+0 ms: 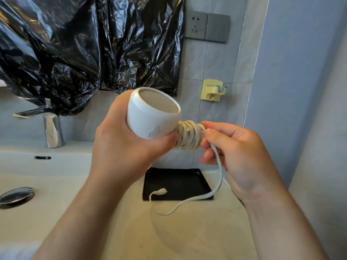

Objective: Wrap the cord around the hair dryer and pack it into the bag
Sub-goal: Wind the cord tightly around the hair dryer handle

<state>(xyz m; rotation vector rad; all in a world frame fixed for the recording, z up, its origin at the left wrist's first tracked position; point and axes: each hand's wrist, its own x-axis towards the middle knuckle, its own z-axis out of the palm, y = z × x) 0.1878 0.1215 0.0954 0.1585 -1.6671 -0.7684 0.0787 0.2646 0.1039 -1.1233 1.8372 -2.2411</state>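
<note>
My left hand (120, 145) grips the round body of a white hair dryer (150, 117), its mesh end facing up and right. The handle is hidden under several tight turns of white cord (189, 136). My right hand (238, 156) pinches the cord right beside the coil. From there the loose tail (217, 188) hangs down in a curve over the counter, and its plug end (161, 192) dangles over a black tray. No bag for packing is visible.
A black square tray (187, 182) lies on the beige counter (150, 231). The white sink (37, 184) with chrome faucet (52, 130) and drain (16, 197) is at left. Black plastic sheeting (84, 49) covers the wall. A socket (196, 25) and yellow holder (212, 90) are on the tiles.
</note>
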